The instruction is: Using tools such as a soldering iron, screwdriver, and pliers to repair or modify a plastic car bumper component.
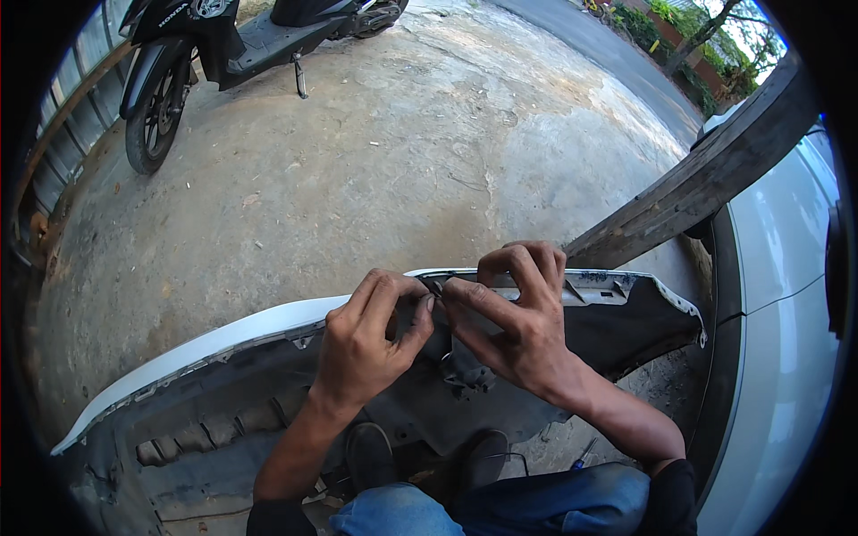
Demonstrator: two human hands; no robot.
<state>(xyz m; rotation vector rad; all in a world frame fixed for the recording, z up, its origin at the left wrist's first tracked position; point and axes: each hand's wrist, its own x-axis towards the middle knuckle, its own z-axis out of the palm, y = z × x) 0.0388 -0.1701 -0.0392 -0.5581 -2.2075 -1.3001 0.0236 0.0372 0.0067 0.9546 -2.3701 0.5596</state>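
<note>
A car bumper (295, 317), white on its outer skin and black inside, lies across the ground before me with its inner side facing me. Over its upper edge, near the middle, both my hands come together. My left hand (362, 344) is closed in a pinch, thumb and forefinger meeting at the edge. Right beside it, my right hand (523, 322) is also closed, its fingers bent and their tips at the same spot. Between the fingertips shows a small dark piece (435, 288), too small and too covered to name.
A blue-handled screwdriver (584, 454) lies on the ground by my right knee. My shoes (371, 454) stand close behind the bumper. On the right are a leaning wooden post (697, 183) and a white car (786, 313). A black scooter (241, 62) is parked at the far left.
</note>
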